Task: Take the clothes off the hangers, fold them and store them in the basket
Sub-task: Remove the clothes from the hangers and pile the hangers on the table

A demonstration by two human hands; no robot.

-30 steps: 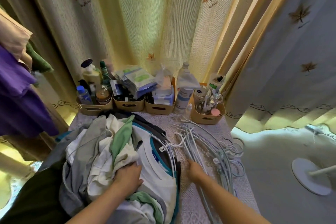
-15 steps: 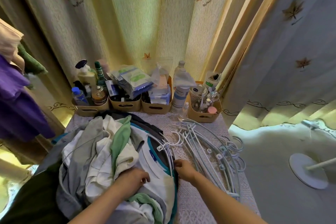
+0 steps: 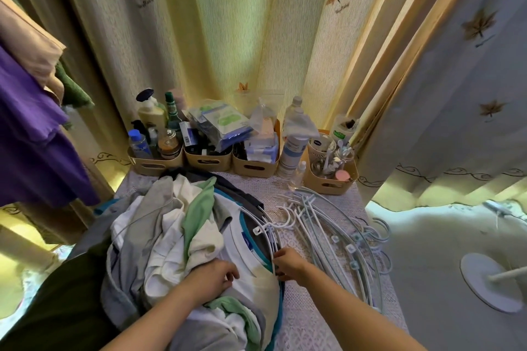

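Observation:
A heap of clothes (image 3: 159, 239) in grey, white and green lies on the lace-covered table (image 3: 313, 322), several pieces still on white hangers. On top lies a white T-shirt (image 3: 251, 265) with a teal collar on a hanger. My left hand (image 3: 212, 278) rests on the T-shirt, fingers curled into the cloth. My right hand (image 3: 288, 263) pinches the white hanger (image 3: 271, 236) at the shirt's right shoulder. A pile of empty white hangers (image 3: 336, 236) lies to the right of the heap. No clothes basket is in view.
Four tan bins (image 3: 205, 161) full of bottles and packets line the table's far edge below the curtain (image 3: 242, 37). Purple and beige garments (image 3: 31, 134) hang at the left. A white fan base (image 3: 490, 282) stands on the floor to the right.
My right hand left the pile of empty hangers and moved left to the hanger inside the white T-shirt. My left hand slid slightly right on the shirt.

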